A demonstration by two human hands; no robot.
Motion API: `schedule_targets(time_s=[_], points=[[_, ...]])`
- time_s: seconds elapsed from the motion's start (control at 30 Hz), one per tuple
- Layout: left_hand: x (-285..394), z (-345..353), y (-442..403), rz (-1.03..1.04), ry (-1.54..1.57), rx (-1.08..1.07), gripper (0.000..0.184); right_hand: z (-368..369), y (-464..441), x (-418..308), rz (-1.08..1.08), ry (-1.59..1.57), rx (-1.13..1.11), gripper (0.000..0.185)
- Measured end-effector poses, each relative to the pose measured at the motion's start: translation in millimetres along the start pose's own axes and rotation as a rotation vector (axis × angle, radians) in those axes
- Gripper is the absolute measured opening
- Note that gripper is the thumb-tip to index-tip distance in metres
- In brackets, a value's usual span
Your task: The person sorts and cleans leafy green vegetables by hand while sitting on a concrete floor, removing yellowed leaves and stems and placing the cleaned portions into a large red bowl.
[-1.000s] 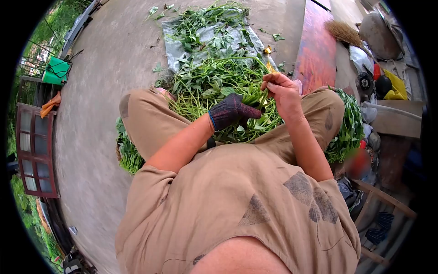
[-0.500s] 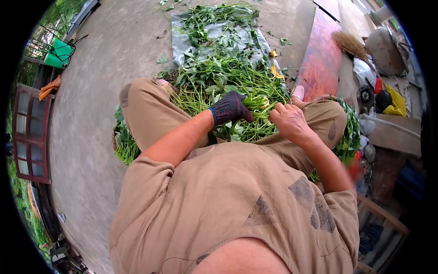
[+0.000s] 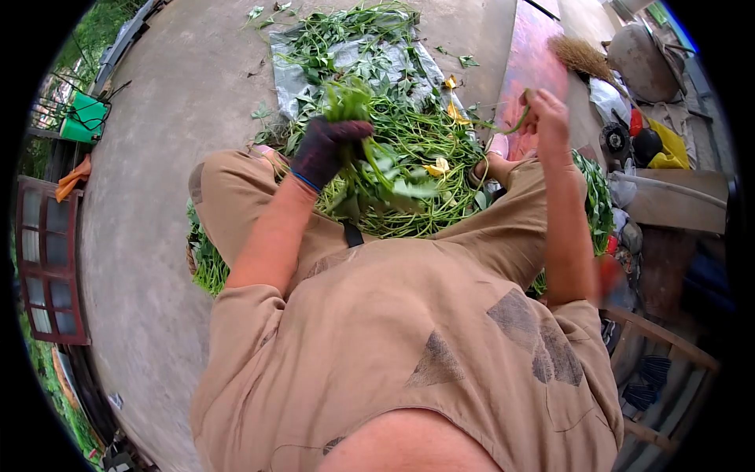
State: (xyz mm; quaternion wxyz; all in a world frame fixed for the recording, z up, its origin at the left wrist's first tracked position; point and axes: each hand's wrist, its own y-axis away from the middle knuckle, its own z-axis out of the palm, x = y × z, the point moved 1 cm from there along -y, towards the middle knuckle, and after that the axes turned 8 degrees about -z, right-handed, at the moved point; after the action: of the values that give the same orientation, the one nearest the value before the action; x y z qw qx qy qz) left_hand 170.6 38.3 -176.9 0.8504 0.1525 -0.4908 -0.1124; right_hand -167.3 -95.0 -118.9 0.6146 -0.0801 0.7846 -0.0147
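A dark glove covers my left hand [image 3: 329,149], which is wrapped round a bunch of leafy green stems [image 3: 351,106]. Leaves stick out above the fist and trail below it, blurred by motion. Up at the right, my bare right hand [image 3: 544,114] pinches a single green stem [image 3: 515,124], which reaches out to the left from the fingertips. Between my bent legs lies a heap of long green vine stems and leaves [image 3: 429,189]. A yellow leaf [image 3: 437,167] rests on the heap. More vines are spread over a grey plastic sheet [image 3: 291,67] beyond it.
Bundles of greens [image 3: 206,256] lie outside my left leg, and more [image 3: 596,197] outside my right. A reddish board [image 3: 535,59], a straw broom [image 3: 580,59] and a yellow bag [image 3: 675,148] are at the right. A windowed wooden frame [image 3: 53,259] stands far left.
My hands have moved apart: the left, with its bunch, went left and up, while the right rose to the upper right with one stem. The view has shifted slightly.
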Motion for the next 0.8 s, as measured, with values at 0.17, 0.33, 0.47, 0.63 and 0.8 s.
schedule_targets(time_s=[0.17, 0.33, 0.47, 0.63, 0.8], points=[[56.7, -88.4, -23.0, 0.281, 0.236, -0.076, 0.024, -15.7, 10.5, -110.8, -0.339, -0.095, 0.0, 0.026], [101.2, -142.4, 8.3, 0.458, 0.411, -0.194, 0.022, 23.9, 23.6, -131.7, -0.37, -0.204, -0.154, 0.025], [108.2, -175.9, 22.5, 0.589, 0.548, -0.212, 0.021, 66.6, 42.1, -102.2, -0.184, -0.25, -0.3, 0.026], [108.9, -189.3, 28.5, 0.553, 0.632, 0.03, 0.018, 84.7, 54.9, 6.0, 0.506, -0.2, -0.464, 0.027], [101.1, -200.4, 12.9, 0.456, 0.553, 0.125, 0.017, 55.0, 41.7, 144.9, 0.186, 1.289, -0.728, 0.033]])
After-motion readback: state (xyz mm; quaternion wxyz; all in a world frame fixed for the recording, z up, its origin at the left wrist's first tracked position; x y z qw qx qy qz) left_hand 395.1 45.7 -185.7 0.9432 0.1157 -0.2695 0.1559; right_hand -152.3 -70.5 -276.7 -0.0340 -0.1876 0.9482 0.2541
